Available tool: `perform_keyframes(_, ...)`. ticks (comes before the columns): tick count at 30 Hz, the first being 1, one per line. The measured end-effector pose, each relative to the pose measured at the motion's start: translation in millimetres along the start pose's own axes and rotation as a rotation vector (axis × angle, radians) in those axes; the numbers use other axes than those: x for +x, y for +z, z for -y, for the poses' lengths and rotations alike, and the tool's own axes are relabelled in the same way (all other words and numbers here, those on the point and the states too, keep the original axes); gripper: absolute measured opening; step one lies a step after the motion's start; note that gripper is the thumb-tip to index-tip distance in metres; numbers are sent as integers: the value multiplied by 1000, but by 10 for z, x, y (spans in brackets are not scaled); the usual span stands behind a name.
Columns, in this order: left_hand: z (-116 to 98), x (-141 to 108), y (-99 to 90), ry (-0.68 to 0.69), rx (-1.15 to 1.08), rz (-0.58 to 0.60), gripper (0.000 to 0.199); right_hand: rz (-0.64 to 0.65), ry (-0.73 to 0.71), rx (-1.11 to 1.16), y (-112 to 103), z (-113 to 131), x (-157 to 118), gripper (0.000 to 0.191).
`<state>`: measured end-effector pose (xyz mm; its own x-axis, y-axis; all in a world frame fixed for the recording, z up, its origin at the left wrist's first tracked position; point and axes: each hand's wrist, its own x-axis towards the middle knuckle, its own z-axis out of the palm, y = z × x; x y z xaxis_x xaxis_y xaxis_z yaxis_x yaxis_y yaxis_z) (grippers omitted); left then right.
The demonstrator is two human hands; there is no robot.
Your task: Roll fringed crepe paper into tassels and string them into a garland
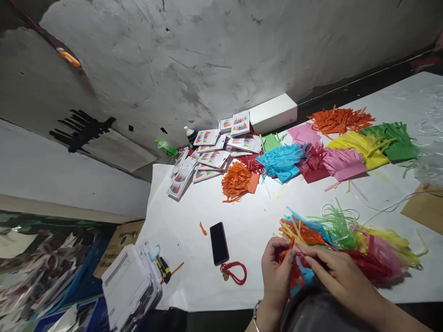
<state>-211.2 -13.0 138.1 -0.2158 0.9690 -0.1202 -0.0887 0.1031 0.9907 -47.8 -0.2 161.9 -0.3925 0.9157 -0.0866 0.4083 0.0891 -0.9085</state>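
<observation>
Orange paper strips, left hand pinching them, right hand's fingers closed together

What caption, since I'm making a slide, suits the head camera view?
Left hand and right hand hold paper strips near a phone and colourful fringed paper.

Fingers of the left hand and right hand partly hide thin orange paper strips between them. Right of both hands, the frame's edge crops crumpled clear plastic and a flat brown sheet. Ahead and left of them, fine print on flat white tassel-pictured boxes is too small to read.
</observation>
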Motion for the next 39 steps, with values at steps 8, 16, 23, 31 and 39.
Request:
perform_keyframes(8, 99, -38, -32, 356, 270, 84, 7, 72, 295, 432, 57, -111, 47, 42)
perform_keyframes(16, 153, -62, -45, 498, 298, 170, 19, 123, 285, 619, 109, -210, 64, 47)
perform_keyframes(23, 231, -127, -67, 550, 382, 236, 20, 113, 250, 475, 94, -216, 41, 37)
perform_keyframes(31, 332, -180, -9, 388, 402, 319, 12, -130, 43, 255, 3, -185, 53, 31)
perform_keyframes(39, 52, -96, 151, 45, 131, 315, 21, -38, 22, 490, 8, -177, 107, 31)
